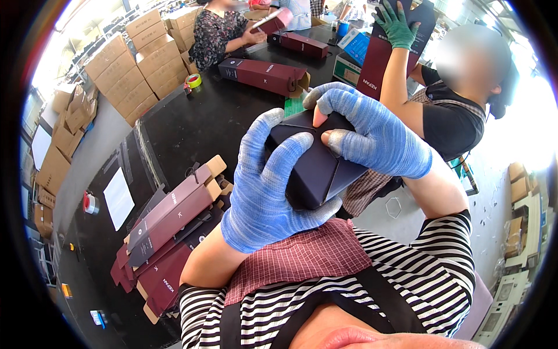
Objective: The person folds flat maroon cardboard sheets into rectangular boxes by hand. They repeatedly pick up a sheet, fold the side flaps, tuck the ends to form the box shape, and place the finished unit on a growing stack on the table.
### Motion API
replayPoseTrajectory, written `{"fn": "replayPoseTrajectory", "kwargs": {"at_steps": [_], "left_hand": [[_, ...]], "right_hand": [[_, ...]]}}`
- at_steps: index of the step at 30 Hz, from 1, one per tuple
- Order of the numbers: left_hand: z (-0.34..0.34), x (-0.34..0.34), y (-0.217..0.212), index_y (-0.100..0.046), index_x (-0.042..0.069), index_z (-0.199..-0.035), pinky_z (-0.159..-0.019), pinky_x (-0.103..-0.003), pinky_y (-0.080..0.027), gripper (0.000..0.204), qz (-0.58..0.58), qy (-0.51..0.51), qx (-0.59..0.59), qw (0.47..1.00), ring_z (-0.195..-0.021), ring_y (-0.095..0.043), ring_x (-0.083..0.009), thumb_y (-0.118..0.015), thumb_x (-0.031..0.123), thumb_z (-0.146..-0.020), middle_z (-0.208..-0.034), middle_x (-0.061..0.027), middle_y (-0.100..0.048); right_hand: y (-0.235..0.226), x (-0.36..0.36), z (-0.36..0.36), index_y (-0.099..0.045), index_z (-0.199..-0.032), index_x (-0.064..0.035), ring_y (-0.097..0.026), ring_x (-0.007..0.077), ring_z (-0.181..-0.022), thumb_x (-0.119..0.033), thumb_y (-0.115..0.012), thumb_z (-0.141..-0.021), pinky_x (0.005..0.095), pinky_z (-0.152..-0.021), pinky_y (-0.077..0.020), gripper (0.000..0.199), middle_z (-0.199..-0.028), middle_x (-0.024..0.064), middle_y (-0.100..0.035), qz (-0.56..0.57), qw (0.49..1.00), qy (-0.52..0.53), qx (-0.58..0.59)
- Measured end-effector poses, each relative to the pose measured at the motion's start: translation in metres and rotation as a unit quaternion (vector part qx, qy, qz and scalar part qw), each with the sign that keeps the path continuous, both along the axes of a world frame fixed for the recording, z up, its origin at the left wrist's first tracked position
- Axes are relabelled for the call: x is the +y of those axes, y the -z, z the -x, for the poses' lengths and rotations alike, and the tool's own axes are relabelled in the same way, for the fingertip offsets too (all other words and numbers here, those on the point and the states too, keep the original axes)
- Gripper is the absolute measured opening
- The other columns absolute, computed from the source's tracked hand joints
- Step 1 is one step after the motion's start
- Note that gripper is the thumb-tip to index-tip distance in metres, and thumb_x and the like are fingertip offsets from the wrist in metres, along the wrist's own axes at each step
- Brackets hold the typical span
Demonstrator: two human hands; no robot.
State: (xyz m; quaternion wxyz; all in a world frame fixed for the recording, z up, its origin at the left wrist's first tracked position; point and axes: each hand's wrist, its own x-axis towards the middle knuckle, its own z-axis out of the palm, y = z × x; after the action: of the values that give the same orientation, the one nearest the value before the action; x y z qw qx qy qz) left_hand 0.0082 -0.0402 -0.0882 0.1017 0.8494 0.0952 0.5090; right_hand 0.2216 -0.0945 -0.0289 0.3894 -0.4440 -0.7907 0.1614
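Observation:
Both my hands wear blue knit gloves and hold a dark purple folded carton box [317,166] close to my chest. My left hand [264,186] wraps its near side from below, fingers spread up over the end. My right hand [372,131] presses on the box's top end flaps, with bare fingertips showing through worn glove tips. The box's triangular end flaps are folded in.
A stack of flat maroon cartons [171,224] lies on the black table [192,125] to my left. An assembled maroon box [264,75] lies farther back. A person in a green glove [398,26] lifts a maroon carton at right. Another person sits at the far end. Brown cartons [136,64] are stacked at left.

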Motion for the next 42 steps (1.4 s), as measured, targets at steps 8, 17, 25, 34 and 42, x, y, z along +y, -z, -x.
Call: {"fn": "replayPoseTrajectory", "kwargs": {"at_steps": [8,17,25,34,42], "left_hand": [[0.001,-0.001,-0.002,-0.053,0.008,-0.126,-0.097,-0.047,-0.050,0.083,-0.002,-0.012,0.015,1.000,-0.121,-0.053,-0.0404,-0.089,0.043,-0.060,-0.140,-0.0261,-0.039],[0.002,0.002,0.000,-0.053,0.008,-0.126,-0.096,-0.046,-0.051,0.082,-0.002,-0.015,0.012,1.000,-0.119,-0.055,-0.0394,-0.089,0.044,-0.061,-0.140,-0.0257,-0.040],[0.004,0.003,0.000,-0.053,0.008,-0.126,-0.096,-0.046,-0.050,0.082,-0.008,-0.022,0.012,1.000,-0.118,-0.056,-0.0393,-0.088,0.044,-0.061,-0.140,-0.0257,-0.040],[0.004,0.005,0.001,-0.050,0.008,-0.129,-0.100,-0.050,-0.046,0.084,-0.003,0.006,0.005,1.000,-0.123,-0.049,-0.0437,-0.088,0.041,-0.061,-0.140,-0.0285,-0.038],[0.002,0.014,0.019,-0.010,0.000,-0.154,-0.109,-0.047,-0.038,0.121,0.116,0.060,-0.015,0.991,-0.136,-0.040,-0.0386,-0.085,0.044,-0.069,-0.148,-0.0264,-0.032]], "right_hand": [[0.003,-0.001,0.004,-0.053,-0.112,-0.0022,-0.056,0.0295,-0.103,-0.010,-0.056,-0.093,0.0362,-0.095,-0.0450,0.021,-0.107,0.0145,-0.055,-0.004,1.000,-0.005,-0.008],[0.005,0.002,0.002,-0.053,-0.120,-0.0029,-0.056,0.0200,-0.111,-0.016,-0.051,-0.097,0.0329,-0.098,-0.0428,0.027,-0.119,0.0119,-0.057,0.114,0.983,-0.040,0.136],[-0.004,0.004,0.002,-0.058,-0.118,-0.0062,-0.055,0.0120,-0.109,-0.017,-0.059,-0.095,0.0273,-0.096,-0.0441,0.026,-0.116,0.0044,-0.059,0.248,0.925,-0.036,0.286],[0.008,0.008,-0.002,-0.058,-0.120,-0.0110,-0.056,0.0101,-0.108,-0.022,-0.067,-0.091,0.0244,-0.093,-0.0466,0.033,-0.117,0.0018,-0.059,0.257,0.929,0.002,0.265],[0.026,0.013,0.001,-0.051,-0.136,-0.0103,-0.060,0.0105,-0.101,-0.034,-0.060,-0.096,0.0260,-0.088,-0.0496,0.047,-0.109,0.0049,-0.064,0.271,0.875,-0.027,0.400]]}}
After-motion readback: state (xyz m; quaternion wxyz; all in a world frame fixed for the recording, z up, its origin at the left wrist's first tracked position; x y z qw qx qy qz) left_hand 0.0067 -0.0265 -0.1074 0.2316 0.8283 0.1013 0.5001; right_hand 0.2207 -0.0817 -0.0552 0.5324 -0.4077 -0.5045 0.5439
